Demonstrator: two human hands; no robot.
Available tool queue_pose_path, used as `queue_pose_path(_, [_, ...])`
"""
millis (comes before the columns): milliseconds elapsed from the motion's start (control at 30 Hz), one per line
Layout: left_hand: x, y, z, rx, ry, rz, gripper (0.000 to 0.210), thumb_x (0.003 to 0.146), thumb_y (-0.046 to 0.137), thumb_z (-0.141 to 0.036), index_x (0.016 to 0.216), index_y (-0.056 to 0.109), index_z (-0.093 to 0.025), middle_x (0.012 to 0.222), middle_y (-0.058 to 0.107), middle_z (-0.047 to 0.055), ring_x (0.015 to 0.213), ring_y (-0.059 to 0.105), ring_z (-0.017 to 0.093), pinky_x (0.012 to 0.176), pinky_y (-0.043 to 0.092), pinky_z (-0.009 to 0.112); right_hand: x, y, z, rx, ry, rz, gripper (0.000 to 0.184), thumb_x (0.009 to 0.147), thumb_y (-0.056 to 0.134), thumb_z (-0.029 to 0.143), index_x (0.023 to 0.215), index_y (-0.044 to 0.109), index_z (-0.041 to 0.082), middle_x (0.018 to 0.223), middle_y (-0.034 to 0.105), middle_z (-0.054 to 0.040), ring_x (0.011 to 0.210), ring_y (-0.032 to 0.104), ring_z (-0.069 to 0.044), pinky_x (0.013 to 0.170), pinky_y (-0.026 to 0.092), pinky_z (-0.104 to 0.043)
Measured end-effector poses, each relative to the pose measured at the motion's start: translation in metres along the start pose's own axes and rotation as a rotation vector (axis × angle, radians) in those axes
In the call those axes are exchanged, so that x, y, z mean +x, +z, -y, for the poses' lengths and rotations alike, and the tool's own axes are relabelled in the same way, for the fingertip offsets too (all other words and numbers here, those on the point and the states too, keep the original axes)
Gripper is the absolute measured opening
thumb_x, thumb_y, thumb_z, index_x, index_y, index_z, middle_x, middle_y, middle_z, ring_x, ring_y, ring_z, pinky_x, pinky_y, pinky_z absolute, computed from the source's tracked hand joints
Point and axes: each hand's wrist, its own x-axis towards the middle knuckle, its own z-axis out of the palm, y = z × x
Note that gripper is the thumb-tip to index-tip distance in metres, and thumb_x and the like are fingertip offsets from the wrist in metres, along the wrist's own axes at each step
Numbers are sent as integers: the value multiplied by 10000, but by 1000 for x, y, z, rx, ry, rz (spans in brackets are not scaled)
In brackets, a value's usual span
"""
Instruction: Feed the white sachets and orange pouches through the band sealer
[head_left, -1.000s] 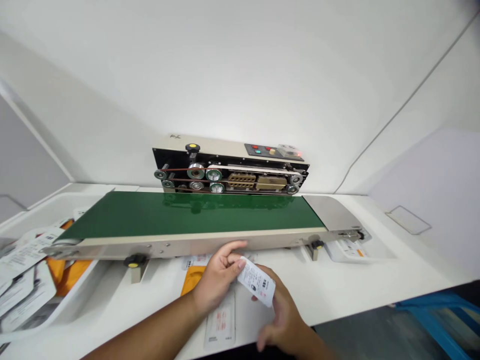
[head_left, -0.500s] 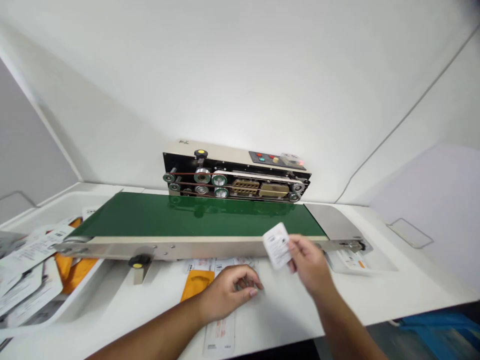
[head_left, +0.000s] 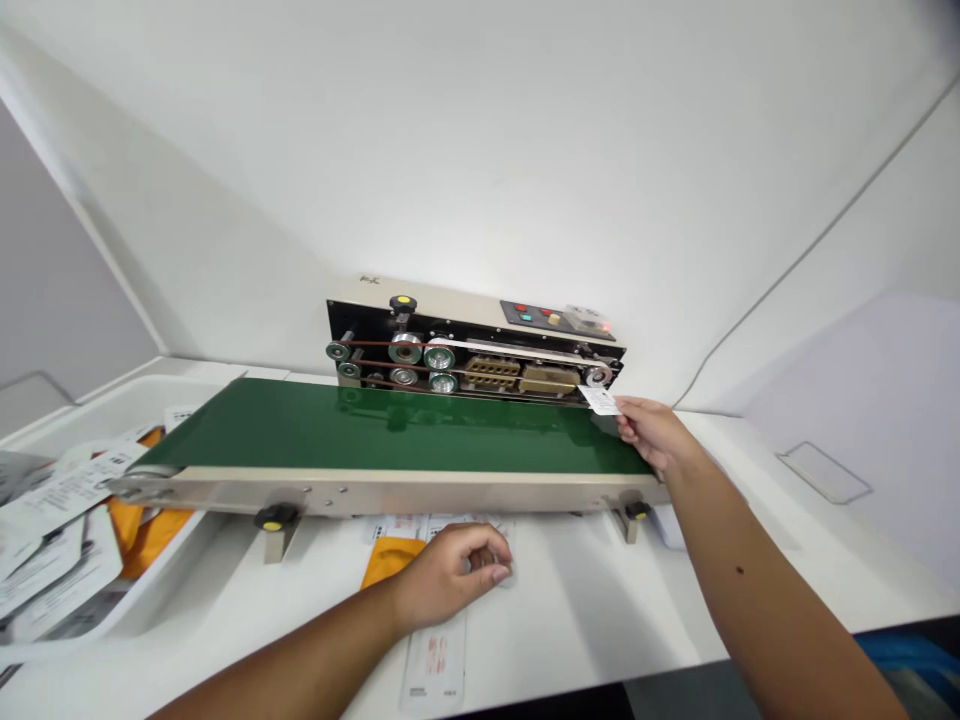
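My right hand (head_left: 654, 432) pinches a small white printed packet (head_left: 600, 401) by its right edge. The packet is held at the right end of a band sealing machine (head_left: 480, 345), close to its rollers and above the green conveyor belt (head_left: 375, 430). My left hand (head_left: 461, 572) rests on the table in front of the conveyor, loosely curled, with a gap between thumb and fingers and nothing plainly held. Beside and partly under it lie an orange packet (head_left: 391, 560) and a white printed packet (head_left: 433, 665).
A white bin (head_left: 161, 590) at the left holds several white and orange packets. More printed packets (head_left: 405, 526) lie under the conveyor's front edge. A pale tray (head_left: 757, 515) stands at the right, partly behind my forearm. Black knobs (head_left: 277, 517) project from the conveyor's front.
My right hand has carried the white packet up and to the right, from in front of the conveyor to the machine's right-end rollers. My left hand has barely moved.
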Motion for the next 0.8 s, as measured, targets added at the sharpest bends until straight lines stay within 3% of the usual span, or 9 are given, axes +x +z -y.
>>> queue_pose_path(67, [-1,-2,0,73,27,4,167,920,626,-324,956,692,-175,942,739,77,800,653,186,726,507,281,-5,4,2,-28,-8,-12,402,689,778,464,900,730,125,623,567,-7,485,441,-98,424,309,-230])
queue_pose_path(133, [-2,-2,2,201,112,57,159,912,659,-333,980,701,-195,962,742,74,860,661,210,790,504,310,-20,8,1,-97,-80,-127,435,748,754,489,1020,740,149,759,647,-45,570,512,-127,478,365,-244])
queue_pose_path(267, [-4,1,14,468,369,271,307,831,774,-482,1001,702,-237,964,735,71,959,643,274,905,450,386,-83,25,-25,-335,-476,-478,321,914,626,422,1108,745,196,1012,718,-93,877,632,-218,725,485,-314])
queue_pose_path(300, [-5,3,17,524,418,310,335,812,786,-517,972,696,-238,946,725,71,947,633,278,904,436,394,-103,32,-36,-339,-555,-455,283,941,596,388,1082,747,194,1011,720,-99,867,636,-221,724,487,-321])
queue_pose_path(367, [-5,6,23,634,475,352,373,796,784,-566,914,673,-229,908,697,68,910,609,273,879,414,397,-142,49,-60,-366,-680,-236,198,948,601,305,1028,751,203,913,719,-78,759,625,-198,669,486,-305])
queue_pose_path(433, [-5,8,26,734,488,367,399,807,763,-592,876,650,-215,870,670,63,876,585,260,846,401,391,-174,68,-82,-390,-695,37,180,951,590,240,1040,745,219,801,688,-40,667,601,-174,611,480,-283])
queue_pose_path(500, [-5,9,26,810,497,375,405,835,732,-597,824,634,-204,816,642,50,841,563,244,822,391,385,-195,84,-100,-368,-648,194,201,961,564,213,1071,731,223,787,681,-29,656,612,-165,607,496,-271])
queue_pose_path(667, [-5,12,22,852,525,345,421,869,710,-575,713,633,-192,761,617,31,807,532,213,801,378,369,-210,99,-120,-275,-482,224,208,984,533,232,1075,719,224,858,719,-39,714,658,-165,655,534,-256])
queue_pose_path(800, [-4,17,25,833,513,291,425,830,770,-536,638,624,-186,694,605,18,795,531,207,793,368,357,-209,98,-122,-282,-464,246,224,992,525,264,1066,733,226,851,717,-44,702,645,-169,652,523,-264])
